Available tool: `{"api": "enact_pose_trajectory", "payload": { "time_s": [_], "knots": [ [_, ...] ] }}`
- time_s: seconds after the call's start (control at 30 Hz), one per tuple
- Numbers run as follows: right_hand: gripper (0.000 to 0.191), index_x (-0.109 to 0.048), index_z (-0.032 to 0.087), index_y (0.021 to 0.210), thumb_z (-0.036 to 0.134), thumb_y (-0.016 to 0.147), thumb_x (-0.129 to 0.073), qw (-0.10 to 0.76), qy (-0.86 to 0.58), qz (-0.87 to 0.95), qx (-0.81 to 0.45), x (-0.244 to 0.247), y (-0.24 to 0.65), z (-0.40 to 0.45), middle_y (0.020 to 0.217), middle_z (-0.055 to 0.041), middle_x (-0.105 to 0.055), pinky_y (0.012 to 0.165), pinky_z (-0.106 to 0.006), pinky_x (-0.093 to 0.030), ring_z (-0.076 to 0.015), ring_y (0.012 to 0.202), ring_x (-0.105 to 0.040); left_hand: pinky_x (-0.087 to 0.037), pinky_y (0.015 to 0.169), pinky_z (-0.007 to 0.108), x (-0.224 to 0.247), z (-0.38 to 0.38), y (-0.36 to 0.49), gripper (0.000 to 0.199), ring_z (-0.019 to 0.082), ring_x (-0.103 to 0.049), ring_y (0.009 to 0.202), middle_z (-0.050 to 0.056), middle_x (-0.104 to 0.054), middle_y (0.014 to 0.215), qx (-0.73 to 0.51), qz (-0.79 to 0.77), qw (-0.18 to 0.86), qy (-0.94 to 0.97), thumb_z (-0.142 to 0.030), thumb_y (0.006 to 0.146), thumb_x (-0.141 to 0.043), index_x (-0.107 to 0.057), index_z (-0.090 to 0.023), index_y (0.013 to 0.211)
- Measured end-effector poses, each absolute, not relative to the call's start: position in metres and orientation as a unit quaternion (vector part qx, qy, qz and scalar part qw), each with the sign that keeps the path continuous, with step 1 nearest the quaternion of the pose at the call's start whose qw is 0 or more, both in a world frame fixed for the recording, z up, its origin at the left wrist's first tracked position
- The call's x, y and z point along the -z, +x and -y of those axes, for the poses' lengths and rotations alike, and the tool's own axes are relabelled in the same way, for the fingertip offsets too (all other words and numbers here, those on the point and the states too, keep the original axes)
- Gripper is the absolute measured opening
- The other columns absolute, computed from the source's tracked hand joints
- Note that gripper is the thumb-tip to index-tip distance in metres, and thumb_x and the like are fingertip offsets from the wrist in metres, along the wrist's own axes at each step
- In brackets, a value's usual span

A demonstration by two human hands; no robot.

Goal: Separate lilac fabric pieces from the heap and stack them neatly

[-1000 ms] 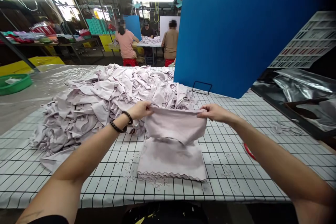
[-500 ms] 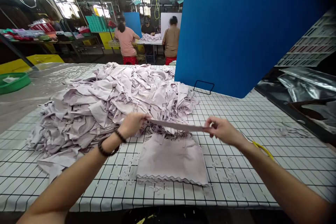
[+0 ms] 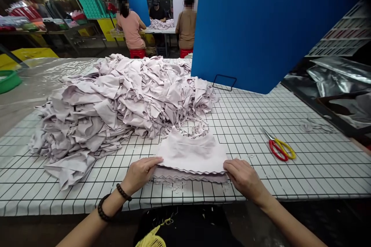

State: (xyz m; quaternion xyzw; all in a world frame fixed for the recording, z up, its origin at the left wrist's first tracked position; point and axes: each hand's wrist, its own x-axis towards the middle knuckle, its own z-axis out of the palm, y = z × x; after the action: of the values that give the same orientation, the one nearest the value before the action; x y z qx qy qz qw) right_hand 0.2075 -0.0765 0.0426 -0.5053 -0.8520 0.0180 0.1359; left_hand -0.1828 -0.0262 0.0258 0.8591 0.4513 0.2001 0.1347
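A pale lilac camisole top (image 3: 191, 154) with a wavy hem lies spread over a small stack of similar garments (image 3: 191, 175). My left hand (image 3: 142, 171) pinches its hem at the left corner. At the right corner, the fingers of my right hand (image 3: 243, 177) are closed on the same hem. The top sits a little above the stack's lower edge, and wavy hems show beneath it. Thin straps (image 3: 199, 129) lie bunched at its upper end. To the right of my right hand rest scissors (image 3: 282, 149) with one red and one yellow handle.
A large heap of lilac garments (image 3: 121, 100) covers the table's left and middle. Behind it on the right stands a blue board (image 3: 246, 27) in a black wire holder (image 3: 224, 82). Fabric scraps (image 3: 315, 125) lie at the right. Several people sit at a far table.
Both hands have come down and toward me, lowering the stretched lilac top from mid-air onto the stack. The scissors, mostly hidden before by my right arm, are now in full view.
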Motion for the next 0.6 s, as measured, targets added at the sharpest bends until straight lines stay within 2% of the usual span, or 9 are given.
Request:
{"api": "enact_pose_trajectory", "payload": {
  "time_s": [0.1,0.2,0.33,0.4,0.5,0.6],
  "knots": [
    [0.023,-0.059,0.017,0.093,0.008,0.087,-0.039,0.109,-0.499,0.859,-0.025,-0.043,0.202,0.084,0.095,-0.0079,-0.064,0.071,-0.031,-0.035,-0.0191,0.082,-0.053,-0.052,0.084,0.030,-0.032,0.032,-0.185,0.032,0.017,-0.063,0.096,0.001,-0.067,0.109,-0.194,-0.438,0.126,0.869,-0.017,0.085,-0.047,-0.063,-0.028,0.110],
    [0.019,-0.058,0.018,0.092,0.010,0.086,-0.042,0.094,-0.493,0.863,-0.049,-0.044,0.195,0.086,0.098,-0.0076,-0.063,0.073,-0.032,-0.034,-0.0199,0.085,-0.052,-0.052,0.078,0.036,-0.045,0.040,-0.178,0.027,0.021,-0.061,0.089,0.005,-0.065,0.109,-0.160,-0.446,0.100,0.875,-0.019,0.078,-0.053,-0.066,-0.026,0.100],
    [0.014,-0.058,0.020,0.087,0.015,0.084,-0.046,0.078,-0.484,0.868,-0.074,-0.053,0.187,0.082,0.095,-0.0069,-0.063,0.072,-0.033,-0.033,-0.0202,0.084,-0.052,-0.046,0.085,0.046,-0.060,0.040,-0.146,0.016,0.028,-0.054,0.098,0.008,-0.059,0.114,-0.174,-0.478,0.060,0.859,-0.025,0.074,-0.058,-0.066,-0.023,0.088],
    [0.013,-0.059,0.020,0.086,0.016,0.083,-0.047,0.068,-0.477,0.873,-0.075,-0.059,0.186,0.079,0.094,-0.0067,-0.063,0.073,-0.034,-0.033,-0.0205,0.085,-0.051,-0.044,0.089,0.045,-0.056,0.034,-0.128,0.019,0.028,-0.051,0.104,0.009,-0.056,0.116,-0.217,-0.505,0.056,0.833,-0.023,0.079,-0.054,-0.063,-0.023,0.095],
    [0.009,-0.059,0.020,0.083,0.026,0.081,-0.053,0.059,-0.479,0.872,-0.078,-0.065,0.187,0.077,0.095,-0.0077,-0.063,0.075,-0.036,-0.034,-0.0224,0.087,-0.052,-0.047,0.084,0.043,-0.037,0.018,-0.112,0.031,0.028,-0.051,0.104,0.012,-0.050,0.115,-0.256,-0.574,0.051,0.776,-0.021,0.082,-0.050,-0.055,-0.021,0.112],
    [0.019,-0.060,0.019,0.084,0.035,0.084,-0.050,0.069,-0.504,0.858,-0.071,-0.062,0.185,0.073,0.095,-0.0090,-0.064,0.076,-0.037,-0.036,-0.0233,0.087,-0.053,-0.049,0.081,0.043,-0.017,0.009,-0.115,0.028,0.027,-0.052,0.096,0.012,-0.049,0.103,-0.263,-0.614,0.060,0.741,-0.022,0.084,-0.048,-0.053,-0.019,0.111]
  ]
}}
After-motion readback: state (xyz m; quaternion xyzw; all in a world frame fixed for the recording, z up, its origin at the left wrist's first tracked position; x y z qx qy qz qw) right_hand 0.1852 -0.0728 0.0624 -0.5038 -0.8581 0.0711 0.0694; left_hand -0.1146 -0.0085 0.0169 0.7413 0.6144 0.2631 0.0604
